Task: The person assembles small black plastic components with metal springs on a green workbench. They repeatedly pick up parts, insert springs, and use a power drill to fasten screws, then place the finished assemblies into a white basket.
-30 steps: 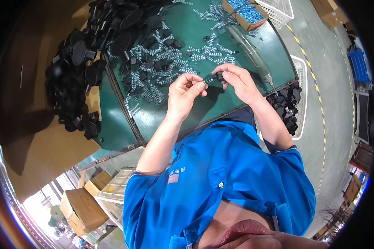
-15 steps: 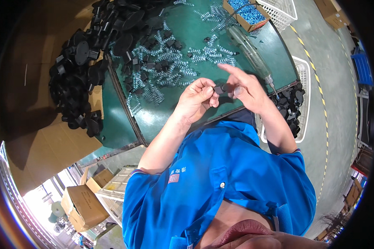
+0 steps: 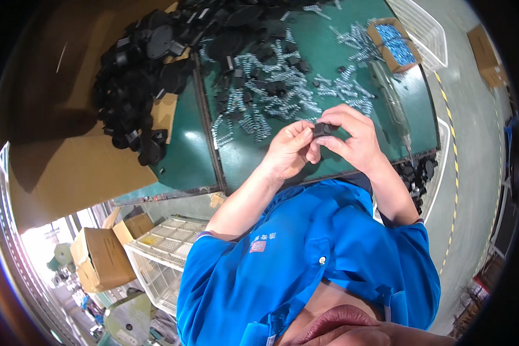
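Between my two hands, just above the near edge of the green table (image 3: 242,167), is a small black plastic part (image 3: 323,130). My left hand (image 3: 291,151) pinches its left end with thumb and fingertips. On the other side, the thumb and fingers of my right hand (image 3: 357,137) close round it. The fingers hide some of its shape. Loose metal coil springs (image 3: 254,124) lie beyond my hands, with small black blocks among them. A second group of springs (image 3: 346,92) is farther right. Beside it rests a translucent electric screwdriver (image 3: 391,101), its bit toward me.
Black plastic parts (image 3: 130,98) are heaped at the left on cardboard (image 3: 81,184). An open box (image 3: 386,56) of blue screws stands at the far right. White crates (image 3: 427,34) are past the table's edge, and one below right holds black parts (image 3: 415,181).
My right hand, earlier apart with its index finger extended, has closed round the black part beside my left fingers. The whole view has shifted, so the table appears farther right.
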`<state>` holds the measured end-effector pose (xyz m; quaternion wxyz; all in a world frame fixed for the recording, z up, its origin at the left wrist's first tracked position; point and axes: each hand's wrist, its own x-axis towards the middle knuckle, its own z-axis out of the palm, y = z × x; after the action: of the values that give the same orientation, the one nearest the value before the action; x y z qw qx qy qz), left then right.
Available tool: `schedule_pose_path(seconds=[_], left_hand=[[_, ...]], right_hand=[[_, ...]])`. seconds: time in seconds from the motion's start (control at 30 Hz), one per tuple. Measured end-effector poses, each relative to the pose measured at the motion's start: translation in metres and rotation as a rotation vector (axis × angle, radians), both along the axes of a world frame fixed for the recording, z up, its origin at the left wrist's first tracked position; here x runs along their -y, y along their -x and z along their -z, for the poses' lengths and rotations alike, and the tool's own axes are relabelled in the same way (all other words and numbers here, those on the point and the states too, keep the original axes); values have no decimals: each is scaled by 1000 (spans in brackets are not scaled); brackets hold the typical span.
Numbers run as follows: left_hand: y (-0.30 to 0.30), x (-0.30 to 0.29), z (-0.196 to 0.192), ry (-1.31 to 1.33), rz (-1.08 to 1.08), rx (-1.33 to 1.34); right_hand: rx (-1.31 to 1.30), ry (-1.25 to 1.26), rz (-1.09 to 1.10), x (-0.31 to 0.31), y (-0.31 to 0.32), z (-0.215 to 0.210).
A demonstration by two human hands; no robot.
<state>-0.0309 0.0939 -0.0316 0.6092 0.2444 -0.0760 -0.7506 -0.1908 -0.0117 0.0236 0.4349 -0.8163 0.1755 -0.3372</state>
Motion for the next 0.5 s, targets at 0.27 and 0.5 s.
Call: schedule_pose_path(seconds=[0.27, 0.5], left_hand=[[-76, 37, -15, 78, -182, 1419], [-199, 130, -29, -677, -162, 2373]], right_hand=[[29, -93, 204, -5, -14, 22], [53, -92, 217, -13, 10, 20]])
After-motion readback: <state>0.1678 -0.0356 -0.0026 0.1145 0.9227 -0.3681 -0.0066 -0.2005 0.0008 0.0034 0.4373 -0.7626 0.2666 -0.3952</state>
